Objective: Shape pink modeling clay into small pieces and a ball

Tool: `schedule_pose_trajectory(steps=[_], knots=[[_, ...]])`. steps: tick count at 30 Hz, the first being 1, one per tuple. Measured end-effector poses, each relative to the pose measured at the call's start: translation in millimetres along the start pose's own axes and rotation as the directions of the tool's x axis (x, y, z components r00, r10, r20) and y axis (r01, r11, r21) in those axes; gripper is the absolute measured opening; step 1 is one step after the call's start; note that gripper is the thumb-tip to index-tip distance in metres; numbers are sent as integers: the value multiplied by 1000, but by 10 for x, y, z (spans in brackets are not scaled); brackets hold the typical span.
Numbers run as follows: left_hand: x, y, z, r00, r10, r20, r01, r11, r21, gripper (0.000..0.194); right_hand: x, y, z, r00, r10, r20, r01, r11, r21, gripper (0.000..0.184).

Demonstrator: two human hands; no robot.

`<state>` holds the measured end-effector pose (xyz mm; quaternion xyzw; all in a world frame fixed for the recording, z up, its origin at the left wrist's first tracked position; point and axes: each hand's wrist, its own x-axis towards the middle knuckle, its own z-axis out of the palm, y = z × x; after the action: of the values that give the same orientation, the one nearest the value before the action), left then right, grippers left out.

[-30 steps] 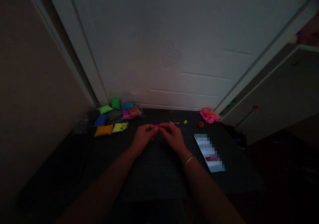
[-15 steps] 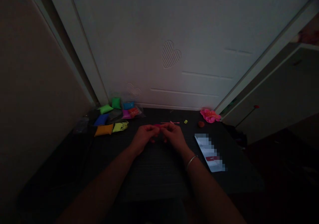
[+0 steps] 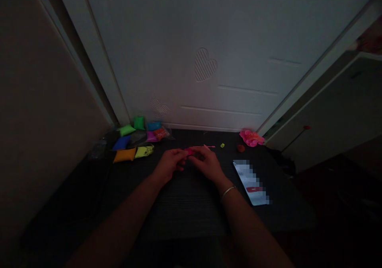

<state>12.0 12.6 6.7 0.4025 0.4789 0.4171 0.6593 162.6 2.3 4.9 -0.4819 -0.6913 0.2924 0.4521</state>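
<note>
Between my two hands, a small piece of bright pink clay (image 3: 189, 152) shows above the dark table. My left hand (image 3: 170, 164) pinches it from the left with thumb and fingers. From the other side, my right hand (image 3: 208, 165), with a bracelet at its wrist, has its bent fingers closed on the clay's right edge. Just beyond the right fingers lies a thin pink stick-like tool (image 3: 211, 146), partly hidden by the hand. A small yellow-green lump (image 3: 222, 145) and a reddish-brown ball (image 3: 240, 148) rest farther right.
Soft packets in several colours, among them an orange one (image 3: 124, 155) and a blue one (image 3: 121, 142), lie at the back left. A lit phone (image 3: 249, 182) lies right of my right forearm. A pink petalled piece (image 3: 252, 138) sits at the back right, against a white panel (image 3: 167, 61).
My left hand has shifted slightly left and my right hand has turned a little. More of the pink clay now shows between the fingertips.
</note>
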Motion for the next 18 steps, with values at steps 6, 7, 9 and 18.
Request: schedule_pose_trajectory(steps=[6, 7, 9, 18], knots=[[-16, 31, -11, 997, -43, 66, 50, 994, -101, 23, 12, 8, 2, 1000, -23, -15, 23, 999, 32, 19], [-23, 43, -15, 994, -64, 88, 76, 988, -138, 22, 12, 6, 1, 999, -23, -22, 24, 999, 47, 19], [-35, 65, -24, 983, -120, 137, 147, 965, -215, 18, 12, 1, -1, 999, -25, -30, 27, 996, 83, 18], [-29, 18, -44, 923, -253, 291, 352, 863, -363, 12, 5, -1, -6, 1000, -15, -24, 18, 989, 147, 19]])
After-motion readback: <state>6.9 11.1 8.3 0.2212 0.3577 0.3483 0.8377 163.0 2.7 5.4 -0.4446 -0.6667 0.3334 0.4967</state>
